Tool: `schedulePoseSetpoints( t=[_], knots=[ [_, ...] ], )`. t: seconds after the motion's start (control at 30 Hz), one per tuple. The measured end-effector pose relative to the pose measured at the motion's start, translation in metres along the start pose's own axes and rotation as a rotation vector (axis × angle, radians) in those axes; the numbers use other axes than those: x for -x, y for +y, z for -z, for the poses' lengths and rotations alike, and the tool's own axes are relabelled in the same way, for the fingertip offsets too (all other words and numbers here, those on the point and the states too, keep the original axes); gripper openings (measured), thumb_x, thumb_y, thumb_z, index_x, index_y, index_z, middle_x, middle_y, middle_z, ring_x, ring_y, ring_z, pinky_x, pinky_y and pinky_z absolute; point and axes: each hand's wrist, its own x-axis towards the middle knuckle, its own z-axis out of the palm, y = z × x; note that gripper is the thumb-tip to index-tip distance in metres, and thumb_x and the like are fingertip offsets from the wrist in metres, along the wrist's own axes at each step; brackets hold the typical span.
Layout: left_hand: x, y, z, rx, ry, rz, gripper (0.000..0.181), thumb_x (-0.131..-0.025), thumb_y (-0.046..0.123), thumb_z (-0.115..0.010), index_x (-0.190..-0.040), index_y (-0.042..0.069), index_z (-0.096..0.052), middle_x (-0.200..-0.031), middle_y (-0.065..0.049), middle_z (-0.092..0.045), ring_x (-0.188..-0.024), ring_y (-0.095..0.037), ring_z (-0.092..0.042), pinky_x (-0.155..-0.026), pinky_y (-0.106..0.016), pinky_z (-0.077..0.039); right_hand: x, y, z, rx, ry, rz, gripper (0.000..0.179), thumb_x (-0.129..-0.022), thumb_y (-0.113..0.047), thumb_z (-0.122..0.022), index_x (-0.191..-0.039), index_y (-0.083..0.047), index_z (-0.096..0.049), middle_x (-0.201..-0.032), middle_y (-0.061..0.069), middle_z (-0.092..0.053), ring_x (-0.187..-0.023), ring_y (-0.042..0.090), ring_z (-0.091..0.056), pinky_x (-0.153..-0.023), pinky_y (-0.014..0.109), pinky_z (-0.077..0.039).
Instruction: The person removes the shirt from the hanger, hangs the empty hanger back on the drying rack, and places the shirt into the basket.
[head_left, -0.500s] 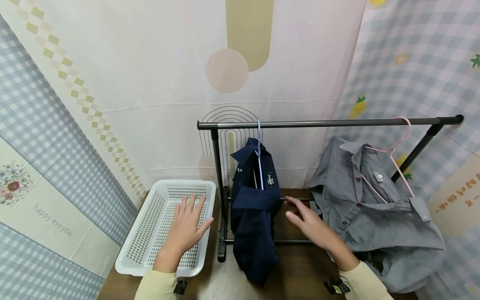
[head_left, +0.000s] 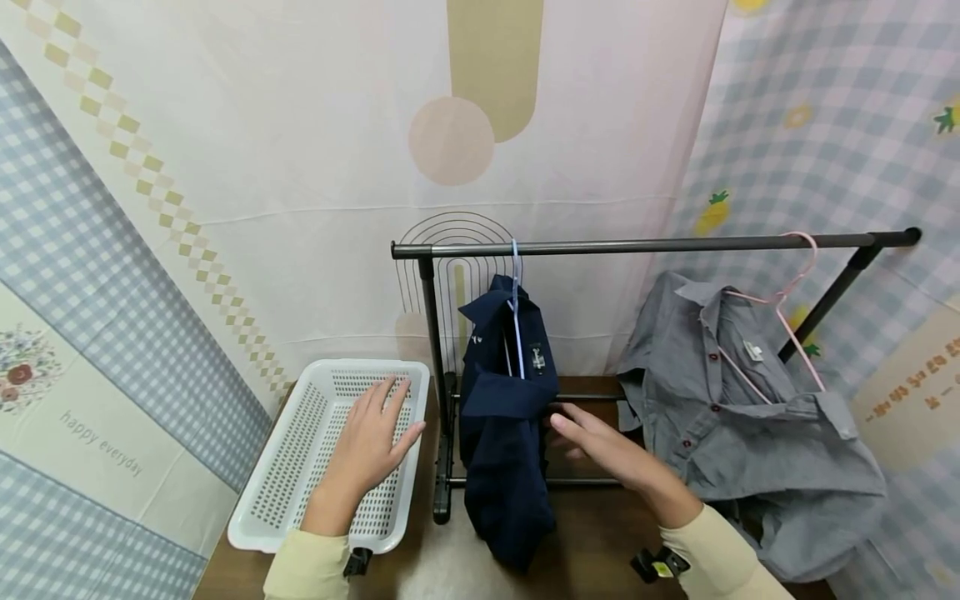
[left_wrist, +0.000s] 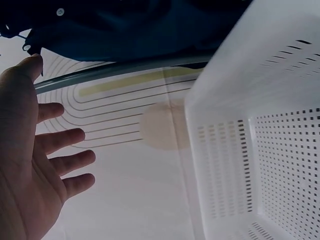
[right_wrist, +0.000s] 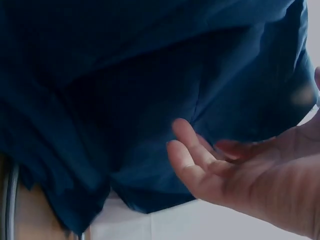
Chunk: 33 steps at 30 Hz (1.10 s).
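Note:
A navy shirt (head_left: 506,433) hangs from a pale blue hanger (head_left: 517,308) near the left end of a dark metal clothes rack (head_left: 637,246). My right hand (head_left: 600,446) is at the shirt's right side, fingertips right at the cloth; in the right wrist view its fingers (right_wrist: 187,162) are loosely bent in front of the navy fabric. My left hand (head_left: 367,446) hovers over the white basket (head_left: 255,500) with fingers spread and nothing in them. The left wrist view shows that palm (left_wrist: 30,175) beside the basket wall, the thumb near the shirt's buttoned edge.
A grey shirt (head_left: 757,450) hangs on a pink hanger (head_left: 806,258) at the rack's right end. The rack's left post (head_left: 432,325) stands between basket and navy shirt. Lower crossbars (head_left: 592,482) run behind the shirt above the brown table (head_left: 600,542). Patterned cloth (head_left: 337,150) hangs behind.
My right hand has moved left to the side of the navy shirt. The left hand stays over the basket, with its fingers slightly closer together.

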Motion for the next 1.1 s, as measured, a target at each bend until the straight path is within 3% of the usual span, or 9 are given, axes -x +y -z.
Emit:
schedulePoseSetpoints(
  t=[0.2, 0.33, 0.6, 0.7, 0.9, 1.1],
  knots=[
    [-0.003, 0.006, 0.006, 0.022, 0.063, -0.039, 0.067, -0.098, 0.041, -0.069, -0.150, 0.003, -0.051, -0.146, -0.026, -0.054, -0.135, -0.044, -0.052, -0.111, -0.061, -0.043, -0.006, -0.011, -0.009, -0.025, -0.027, -0.047, 0.089, -0.105, -0.055, -0.045, -0.159, 0.011, -0.020, -0.156, 0.034, -0.038, -0.132, 0.040, -0.057, -0.106, 0.057, -0.049],
    [-0.006, 0.010, 0.011, 0.024, 0.102, -0.077, 0.064, -0.097, 0.040, -0.068, -0.148, 0.002, -0.053, -0.141, -0.026, -0.057, -0.130, -0.044, -0.056, -0.108, -0.061, -0.046, -0.009, -0.013, -0.014, -0.007, -0.048, -0.047, 0.090, -0.104, -0.056, -0.047, -0.157, 0.012, -0.022, -0.152, 0.031, -0.044, -0.128, 0.036, -0.058, -0.105, 0.055, -0.050],
    [-0.019, 0.011, 0.015, 0.018, 0.169, -0.181, 0.066, -0.108, 0.054, -0.042, -0.143, 0.000, -0.057, -0.135, -0.023, -0.063, -0.125, -0.040, -0.060, -0.105, -0.056, -0.050, -0.015, -0.017, -0.021, -0.013, -0.099, -0.044, 0.089, -0.102, -0.056, -0.049, -0.155, 0.012, -0.027, -0.140, 0.026, -0.055, -0.118, 0.029, -0.062, -0.101, 0.051, -0.053],
    [-0.023, 0.013, 0.016, 0.021, 0.191, -0.206, 0.068, -0.109, 0.055, -0.038, -0.142, -0.001, -0.058, -0.133, -0.023, -0.064, -0.122, -0.039, -0.062, -0.103, -0.055, -0.051, -0.015, -0.019, -0.022, -0.036, -0.135, -0.041, 0.088, -0.103, -0.057, -0.048, -0.154, 0.012, -0.029, -0.134, 0.023, -0.058, -0.114, 0.025, -0.064, -0.100, 0.049, -0.054],
    [-0.029, 0.017, 0.020, 0.044, 0.194, -0.219, 0.065, -0.109, 0.053, -0.041, -0.142, -0.001, -0.058, -0.132, -0.022, -0.064, -0.123, -0.039, -0.061, -0.104, -0.055, -0.050, -0.012, -0.023, -0.024, -0.143, -0.209, 0.018, 0.085, -0.105, -0.060, -0.042, -0.148, 0.013, -0.037, -0.129, 0.022, -0.063, -0.108, 0.021, -0.066, -0.098, 0.045, -0.056],
    [-0.034, 0.022, 0.021, 0.050, 0.200, -0.224, 0.069, -0.109, 0.056, -0.033, -0.141, 0.000, -0.059, -0.130, -0.021, -0.065, -0.121, -0.038, -0.062, -0.103, -0.055, -0.051, -0.011, -0.029, -0.026, -0.184, -0.232, 0.027, 0.079, -0.106, -0.050, -0.048, -0.153, 0.011, -0.031, -0.141, 0.023, -0.057, -0.117, 0.020, -0.064, -0.100, 0.044, -0.055]
  ],
)
